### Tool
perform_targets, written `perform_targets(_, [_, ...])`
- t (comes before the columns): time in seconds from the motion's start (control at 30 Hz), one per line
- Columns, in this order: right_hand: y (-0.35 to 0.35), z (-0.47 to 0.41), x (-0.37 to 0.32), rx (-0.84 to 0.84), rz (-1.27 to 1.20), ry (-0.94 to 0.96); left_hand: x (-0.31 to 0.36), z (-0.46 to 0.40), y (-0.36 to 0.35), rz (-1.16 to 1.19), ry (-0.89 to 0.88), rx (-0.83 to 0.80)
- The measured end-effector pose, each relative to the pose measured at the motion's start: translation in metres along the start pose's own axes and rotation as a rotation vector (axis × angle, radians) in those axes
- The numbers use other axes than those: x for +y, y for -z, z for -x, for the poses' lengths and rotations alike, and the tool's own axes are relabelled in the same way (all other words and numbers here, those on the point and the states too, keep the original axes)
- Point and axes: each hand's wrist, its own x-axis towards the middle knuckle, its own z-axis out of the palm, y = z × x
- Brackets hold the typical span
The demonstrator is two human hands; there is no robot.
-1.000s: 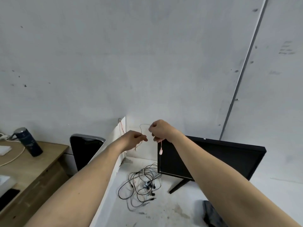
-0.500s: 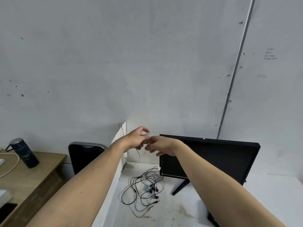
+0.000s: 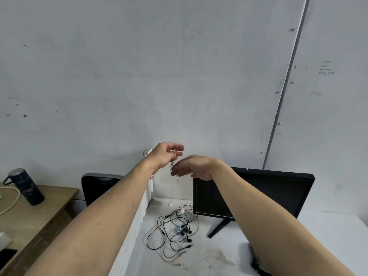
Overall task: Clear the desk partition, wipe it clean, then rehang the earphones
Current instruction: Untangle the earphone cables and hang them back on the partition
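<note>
Since half a second ago our left hand point(image 3: 166, 154) has lifted higher, pinching the thin pink earphones point(image 3: 173, 180) so the cord dangles and the buds hang just above the desk point(image 3: 209, 259). Our right hand point(image 3: 192, 167) has dropped below it, fingers loose and straight, brushing the cord, not gripping. We judge clearing is underway: the partition point(image 3: 148, 193) edge beside us looks nearly bare. Black earphones point(image 3: 173, 230) lie tangled on the desk by the monitor point(image 3: 258, 194).
</note>
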Motion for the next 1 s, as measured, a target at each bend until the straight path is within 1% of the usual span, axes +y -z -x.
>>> perform_targets(0.07, [0.002,0.003,-0.007,0.004,0.005,0.026,-0.003,-0.002,0.004,-0.024,-0.038,0.064])
perform_targets(0.1, [0.004,0.004,-0.01,0.037,0.024,0.031,-0.003,-0.002,0.005,-0.016,-0.049,0.092])
perform_targets(0.17, [0.007,0.003,-0.015,0.135,0.139,0.042,0.0,-0.002,0.007,-0.016,-0.056,0.14])
perform_targets(0.23, [0.006,-0.001,-0.018,0.185,0.211,0.073,0.005,-0.005,0.008,-0.118,-0.073,0.197])
perform_targets(0.33, [0.002,-0.01,-0.022,0.172,0.184,0.124,0.016,-0.004,0.009,-0.285,-0.066,0.252])
perform_targets(0.43, [0.003,-0.008,-0.028,0.168,0.062,0.161,0.024,-0.002,0.011,-0.362,-0.052,0.298])
perform_targets(0.5, [0.004,-0.005,-0.032,0.183,-0.012,0.185,0.026,-0.001,0.013,-0.41,-0.081,0.29])
perform_targets(0.57, [0.006,-0.007,-0.035,0.252,0.053,0.204,0.027,-0.001,0.013,-0.468,-0.123,0.262])
perform_targets(0.63, [0.006,-0.01,-0.037,0.298,0.149,0.187,0.03,-0.001,0.011,-0.454,-0.117,0.24])
perform_targets(0.7, [0.004,-0.011,-0.038,0.361,0.167,0.196,0.032,-0.001,0.011,-0.415,-0.089,0.193])
perform_targets(0.73, [0.005,-0.01,-0.037,0.363,0.178,0.22,0.032,-0.001,0.011,-0.397,-0.086,0.165])
perform_targets(0.77, [0.008,-0.009,-0.036,0.326,0.187,0.241,0.032,0.0,0.012,-0.381,-0.099,0.139])
perform_targets(0.83, [0.011,-0.004,-0.036,0.211,0.153,0.239,0.031,0.001,0.015,-0.36,-0.132,0.125])
perform_targets(0.9, [0.015,0.004,-0.038,0.142,-0.007,0.219,0.03,0.002,0.019,-0.345,-0.152,0.152])
perform_targets(1.0, [0.027,0.014,-0.044,0.105,-0.275,0.238,0.031,0.004,0.026,-0.331,-0.186,0.186])
